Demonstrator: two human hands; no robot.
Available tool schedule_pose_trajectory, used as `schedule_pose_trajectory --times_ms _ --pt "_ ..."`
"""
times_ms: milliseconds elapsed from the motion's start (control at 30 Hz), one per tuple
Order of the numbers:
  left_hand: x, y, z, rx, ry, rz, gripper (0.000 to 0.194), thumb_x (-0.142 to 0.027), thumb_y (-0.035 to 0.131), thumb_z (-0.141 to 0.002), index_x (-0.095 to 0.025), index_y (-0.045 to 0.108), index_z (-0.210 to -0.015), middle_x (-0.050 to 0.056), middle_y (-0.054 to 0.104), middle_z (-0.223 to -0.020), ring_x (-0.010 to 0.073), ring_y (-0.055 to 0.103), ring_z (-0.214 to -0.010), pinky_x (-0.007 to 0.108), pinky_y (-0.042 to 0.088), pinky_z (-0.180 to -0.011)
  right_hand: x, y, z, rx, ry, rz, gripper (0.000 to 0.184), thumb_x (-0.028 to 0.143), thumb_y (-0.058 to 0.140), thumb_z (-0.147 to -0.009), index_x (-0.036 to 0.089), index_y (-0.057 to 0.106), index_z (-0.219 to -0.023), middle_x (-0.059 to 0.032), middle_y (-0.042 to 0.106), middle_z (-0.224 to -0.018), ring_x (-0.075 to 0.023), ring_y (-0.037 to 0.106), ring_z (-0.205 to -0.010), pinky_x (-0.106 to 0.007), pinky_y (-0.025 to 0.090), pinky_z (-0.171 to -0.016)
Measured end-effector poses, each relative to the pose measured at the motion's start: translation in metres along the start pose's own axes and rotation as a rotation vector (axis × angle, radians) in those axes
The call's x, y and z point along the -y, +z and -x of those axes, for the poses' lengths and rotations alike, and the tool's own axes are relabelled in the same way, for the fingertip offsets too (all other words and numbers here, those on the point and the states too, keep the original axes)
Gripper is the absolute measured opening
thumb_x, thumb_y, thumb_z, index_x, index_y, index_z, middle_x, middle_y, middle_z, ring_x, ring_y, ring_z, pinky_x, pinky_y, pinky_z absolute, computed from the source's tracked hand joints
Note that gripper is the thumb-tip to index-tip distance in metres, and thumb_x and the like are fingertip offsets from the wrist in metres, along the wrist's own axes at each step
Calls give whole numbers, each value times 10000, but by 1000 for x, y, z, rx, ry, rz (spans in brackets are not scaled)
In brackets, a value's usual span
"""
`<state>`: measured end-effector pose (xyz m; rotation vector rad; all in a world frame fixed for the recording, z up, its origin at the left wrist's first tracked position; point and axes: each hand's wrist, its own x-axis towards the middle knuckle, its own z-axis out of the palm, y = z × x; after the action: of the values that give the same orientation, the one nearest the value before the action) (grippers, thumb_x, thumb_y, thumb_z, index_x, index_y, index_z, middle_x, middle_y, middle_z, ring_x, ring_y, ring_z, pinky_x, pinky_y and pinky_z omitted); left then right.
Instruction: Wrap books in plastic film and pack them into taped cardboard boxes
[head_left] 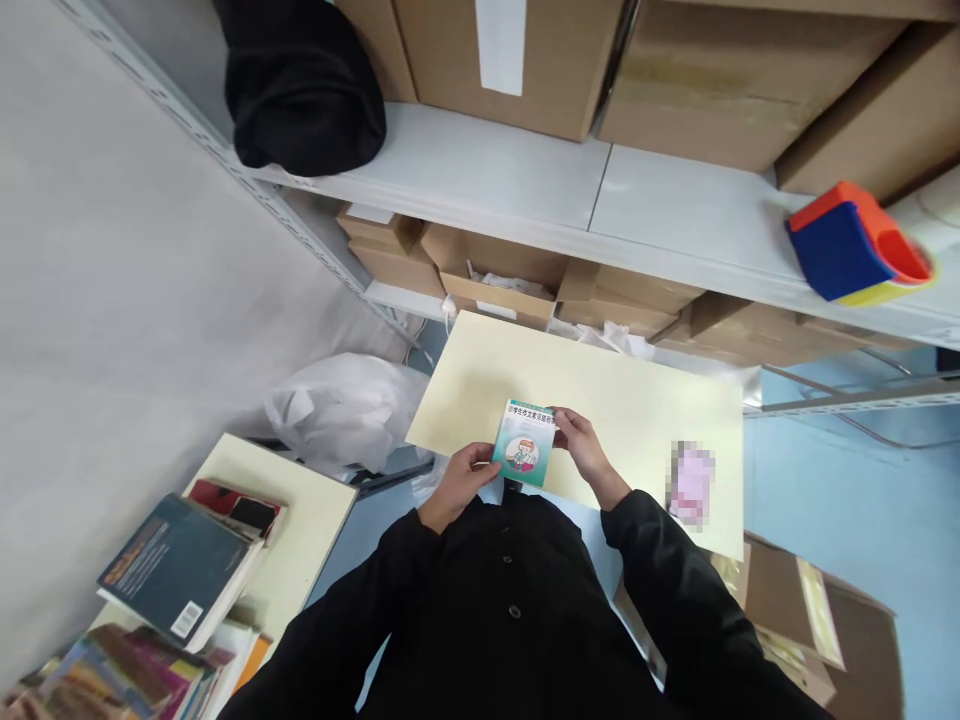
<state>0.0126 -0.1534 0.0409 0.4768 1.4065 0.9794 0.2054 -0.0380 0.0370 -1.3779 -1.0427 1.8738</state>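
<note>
Green and white, the small book [525, 450] is at the centre of the frame, over the near edge of the pale bench [637, 410]. We see our left hand [457, 487] with its fingers closed on the book's left edge, thumb on the cover. Our right hand [587, 455] pinches the upper right edge, its fingertips covering the end of the printed title; the fingers behind the book are hidden from us in both hands. On the bench, right of centre, a pinkish item [694, 485] is pixelated, so we cannot tell what it is.

At lower left, a pile of books [180, 570] sits on a side table [319, 525], its lowest ones cut off by the frame. A whitish plastic bag [345, 405] lies between the two surfaces, its contents unclear. Above, the top edge crops the cardboard boxes [517, 60] and a black bundle [304, 95] on the shelf [487, 170]. At upper right we see a red, blue and yellow object [847, 245], and we cannot name it.
</note>
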Motion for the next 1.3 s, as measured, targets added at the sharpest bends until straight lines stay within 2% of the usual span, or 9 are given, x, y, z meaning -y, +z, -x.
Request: schedule_pose_trajectory --times_ms 233,433,633,733,900,1033,1133,1200,1300 --pt "-7 8 -20 56 -87 23 437 -392 834 -570 -154 633 -877 55 659 -902 167 630 -818 304 512 -743 -1 -8 -4 -129 -47 -2 450 584 640 -711 174 663 -895 -24 657 -752 -142 581 -621 -293 492 -559" --pt "-15 -1 -37 129 -80 10 468 -426 826 -580 -153 650 -917 77 656 -961 175 618 -852 317 518 -752 1 -4 -8 -179 -54 -35 402 563 628 -728 184 655 -857 -24 661 -746 -147 590 -620 -293 471 -570" --pt "-31 -21 -50 300 -169 83 463 -417 816 -627 -155 660 -975 99 667 -1037 187 634 -895 334 519 -796 -5 3 -10 -152 -101 -158 440 502 469 -807 191 669 -1046 -91 706 -969 -220 653 -787 -381 517 -683" --pt "-36 -29 -52 410 -250 133 428 -409 800 -663 -159 668 -984 99 685 -1009 183 652 -851 333 522 -784 -8 13 -10 -127 -121 -155 447 419 545 -763 215 635 -1150 -86 690 -1104 -247 655 -941 -424 515 -795" --pt "-39 -34 -54 523 -382 213 395 -382 818 -643 -157 689 -942 63 701 -823 157 658 -700 333 525 -752 -9 36 -10 47 -147 -217 569 478 553 -776 236 532 -1290 -126 559 -1338 -287 609 -1097 -489 492 -864" --pt "-43 -30 -56 535 -365 180 372 -394 798 -659 -152 705 -926 62 704 -796 172 667 -701 347 528 -761 -8 41 -13 90 -170 -216 588 561 549 -788 234 507 -1275 -134 644 -1187 -277 654 -983 -494 515 -806" --pt "-49 -27 -57 523 -261 107 400 -424 790 -650 -173 714 -951 64 718 -877 225 676 -840 363 526 -795 -8 34 -16 46 -178 -273 488 534 625 -761 246 557 -1149 -64 683 -969 -217 669 -811 -446 539 -745" --pt "-53 -27 -57 514 -192 130 445 -520 724 -697 -186 708 -990 74 720 -944 253 665 -931 385 523 -824 -5 26 -18 35 -158 -295 417 500 672 -741 254 578 -1065 -15 662 -856 -171 645 -711 -408 549 -709" --pt "-56 -31 -55 468 -98 155 589 -648 596 -753 -178 670 -1100 109 705 -1042 271 651 -1001 429 513 -872 2 12 -17 42 -110 -287 363 466 718 -714 256 592 -982 14 639 -819 -138 623 -687 -367 555 -698"
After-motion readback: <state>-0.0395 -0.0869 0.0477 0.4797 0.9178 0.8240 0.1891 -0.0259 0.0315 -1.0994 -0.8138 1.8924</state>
